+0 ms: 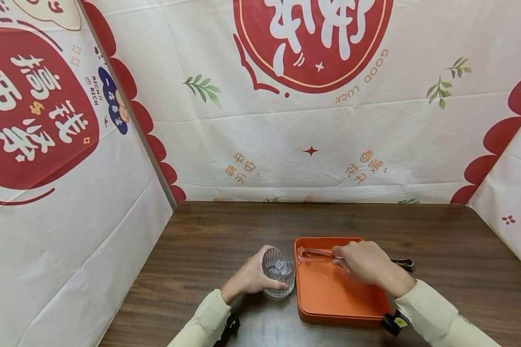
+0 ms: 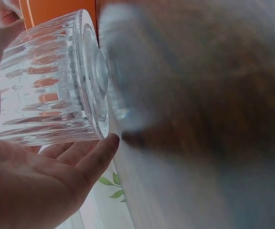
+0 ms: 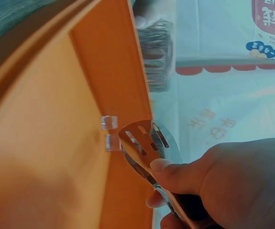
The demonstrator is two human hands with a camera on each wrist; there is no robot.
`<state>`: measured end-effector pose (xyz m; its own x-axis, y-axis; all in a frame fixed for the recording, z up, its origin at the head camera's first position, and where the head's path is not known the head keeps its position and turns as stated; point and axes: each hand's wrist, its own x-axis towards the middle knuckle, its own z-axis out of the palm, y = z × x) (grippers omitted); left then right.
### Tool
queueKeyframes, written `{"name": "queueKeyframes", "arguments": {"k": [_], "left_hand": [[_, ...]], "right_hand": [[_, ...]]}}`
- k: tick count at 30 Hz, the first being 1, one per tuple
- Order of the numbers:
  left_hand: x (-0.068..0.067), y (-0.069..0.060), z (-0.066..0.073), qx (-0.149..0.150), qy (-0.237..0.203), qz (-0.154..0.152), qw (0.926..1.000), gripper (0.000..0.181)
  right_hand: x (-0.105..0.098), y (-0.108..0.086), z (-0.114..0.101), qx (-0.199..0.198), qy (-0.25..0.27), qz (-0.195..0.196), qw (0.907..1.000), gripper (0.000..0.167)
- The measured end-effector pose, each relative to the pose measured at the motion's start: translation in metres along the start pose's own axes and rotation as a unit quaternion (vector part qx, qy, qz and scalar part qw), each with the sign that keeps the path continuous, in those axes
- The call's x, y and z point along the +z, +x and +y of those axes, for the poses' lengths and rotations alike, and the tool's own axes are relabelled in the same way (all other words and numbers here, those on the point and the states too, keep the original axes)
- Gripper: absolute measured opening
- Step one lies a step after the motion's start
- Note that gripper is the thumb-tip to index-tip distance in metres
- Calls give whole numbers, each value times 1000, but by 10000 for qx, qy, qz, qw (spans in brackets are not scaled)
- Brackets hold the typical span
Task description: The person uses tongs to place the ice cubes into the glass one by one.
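My left hand (image 1: 251, 275) grips a clear ribbed glass (image 1: 280, 284) beside the tray's left wall, fingers and thumb curled round its sides. Clear pieces show inside it. In the left wrist view, the glass (image 2: 47, 90) has its thick base near the tabletop; I cannot tell if they touch. My right hand (image 1: 369, 262) holds metal tongs (image 3: 140, 138) with slotted heads over the orange tray (image 1: 338, 299). Near the tong heads are two clear cubes, an upper cube (image 3: 109, 122) and a lower cube (image 3: 113, 142). Whether the tongs pinch the lower one is unclear.
The tray stands on a dark wood-grain table (image 1: 226, 221). White printed cloth (image 1: 312, 130) hangs behind the table, and more cloth (image 1: 69, 241) covers the left side. The tongs' handle end (image 1: 403, 263) sticks out past the tray's right wall.
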<state>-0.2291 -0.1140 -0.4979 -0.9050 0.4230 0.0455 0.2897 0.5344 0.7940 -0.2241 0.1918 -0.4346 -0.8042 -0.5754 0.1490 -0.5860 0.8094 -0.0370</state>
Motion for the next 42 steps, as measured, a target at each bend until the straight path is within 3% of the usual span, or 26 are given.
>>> {"name": "queueKeyframes", "arguments": {"k": [6,16,34,42], "left_hand": [[0,0,0,20,-4,-3,10000,85],[0,-1,0,64,-51,-5,10000,85],[0,0,-1,69,48,-6,10000,84],[0,0,-1,126,89,-5,9999,83]], "right_hand": [[-11,-3,0,2,-7,222,9998,28],[-24,-7,0,50,27,237,9997,23],[-48,-9,-16,-381,-185,860,9954,25],[-55,-7,-26,-418,-158,861,9953,23]]}}
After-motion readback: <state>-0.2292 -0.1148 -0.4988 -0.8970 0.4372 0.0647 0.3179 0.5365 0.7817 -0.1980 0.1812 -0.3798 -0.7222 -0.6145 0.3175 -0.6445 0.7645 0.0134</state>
